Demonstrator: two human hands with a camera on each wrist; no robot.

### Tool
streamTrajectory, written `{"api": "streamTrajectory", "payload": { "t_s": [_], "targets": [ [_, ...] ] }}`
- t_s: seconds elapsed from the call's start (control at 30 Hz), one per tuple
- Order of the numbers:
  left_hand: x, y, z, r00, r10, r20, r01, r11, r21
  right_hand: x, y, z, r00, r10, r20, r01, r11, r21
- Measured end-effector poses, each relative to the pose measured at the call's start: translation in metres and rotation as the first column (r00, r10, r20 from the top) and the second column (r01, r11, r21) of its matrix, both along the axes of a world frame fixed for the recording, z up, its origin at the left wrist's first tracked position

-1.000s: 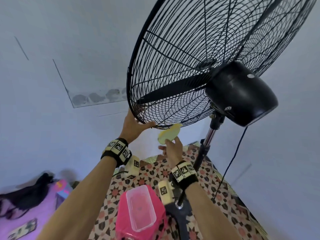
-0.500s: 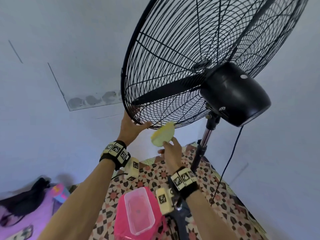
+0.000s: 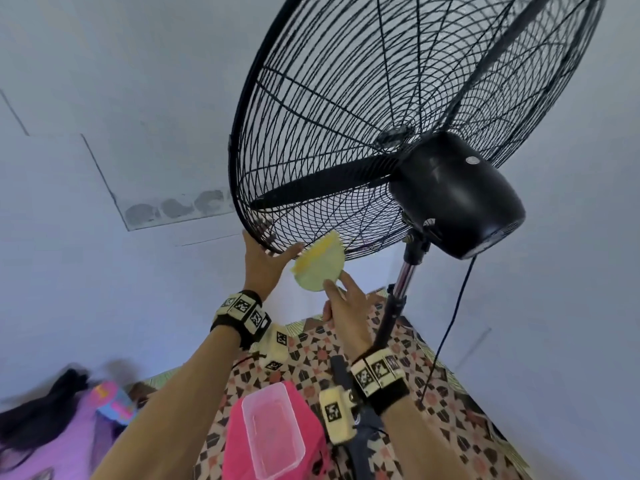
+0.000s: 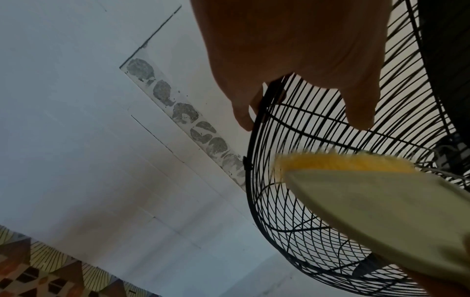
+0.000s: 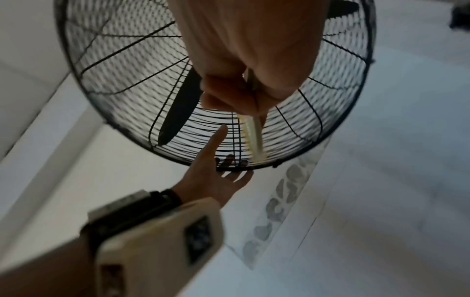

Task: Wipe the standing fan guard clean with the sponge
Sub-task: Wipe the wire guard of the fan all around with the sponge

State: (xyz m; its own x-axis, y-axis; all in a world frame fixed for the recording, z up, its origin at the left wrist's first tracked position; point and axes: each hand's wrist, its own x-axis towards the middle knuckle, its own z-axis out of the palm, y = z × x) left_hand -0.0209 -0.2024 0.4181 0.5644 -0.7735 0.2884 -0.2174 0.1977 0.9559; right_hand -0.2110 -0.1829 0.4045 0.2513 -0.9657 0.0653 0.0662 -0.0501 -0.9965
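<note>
The black wire fan guard [image 3: 346, 116] tilts overhead in the head view. My left hand [image 3: 266, 261] grips its lower rim, thumb on the rear side and fingers curled over the front. A yellow sponge [image 3: 320, 266] is pinched in my right hand [image 3: 343, 299], its upper edge touching the guard's bottom wires just right of the left thumb. In the left wrist view the sponge [image 4: 368, 201] lies against the guard [image 4: 279, 211]. The right wrist view has the sponge [image 5: 253, 138] edge-on against the wires, with my left hand [image 5: 216, 176] below it.
The black motor housing [image 3: 457, 195] sits behind the guard on a chrome pole [image 3: 405, 278], with a cord [image 3: 446, 323] hanging down. A clear plastic tub [image 3: 273, 434] rests on something pink over a patterned mat [image 3: 450, 427]. Pale walls surround the fan.
My right hand has lifted the sponge up and slightly left, from just below the guard onto its lower wires, closer to my left thumb. The left hand keeps hold of the rim.
</note>
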Motion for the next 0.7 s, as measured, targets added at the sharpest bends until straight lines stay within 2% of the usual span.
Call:
{"api": "streamTrajectory", "payload": {
  "t_s": [0.07, 0.17, 0.23, 0.3, 0.43, 0.5, 0.6, 0.7],
  "targets": [
    [-0.002, -0.005, 0.003, 0.999, 0.029, 0.035, -0.03, 0.999, 0.026, -0.012, -0.004, -0.001, 1.0, -0.021, -0.018, 0.02, 1.0, -0.024],
    [-0.012, -0.009, 0.008, 0.994, 0.101, 0.048, -0.104, 0.993, 0.063, -0.014, -0.036, -0.004, 0.97, -0.244, 0.007, 0.243, 0.968, 0.068],
    [-0.018, -0.013, 0.009, 0.99, 0.136, 0.034, -0.138, 0.987, 0.084, -0.004, -0.049, -0.003, 0.953, -0.301, 0.01, 0.297, 0.945, 0.138],
    [-0.017, -0.018, 0.01, 0.987, 0.161, 0.016, -0.162, 0.981, 0.108, 0.003, -0.045, 0.0, 0.969, -0.246, 0.016, 0.243, 0.964, 0.107],
    [-0.012, -0.024, 0.014, 0.988, 0.151, 0.033, -0.154, 0.976, 0.152, -0.01, -0.02, 0.01, 1.0, -0.013, 0.025, 0.014, 0.999, -0.033],
    [-0.012, -0.024, 0.013, 0.989, 0.148, 0.025, -0.15, 0.974, 0.171, -0.018, -0.024, 0.009, 0.997, -0.071, 0.013, 0.072, 0.997, -0.02],
    [-0.017, -0.021, 0.012, 0.988, 0.157, 0.004, -0.155, 0.966, 0.207, -0.015, -0.042, 0.005, 0.963, -0.258, 0.084, 0.243, 0.958, 0.151],
    [-0.02, -0.019, 0.013, 0.983, 0.183, 0.001, -0.18, 0.963, 0.203, -0.002, -0.042, 0.015, 0.962, -0.263, 0.07, 0.249, 0.954, 0.164]
  ]
}}
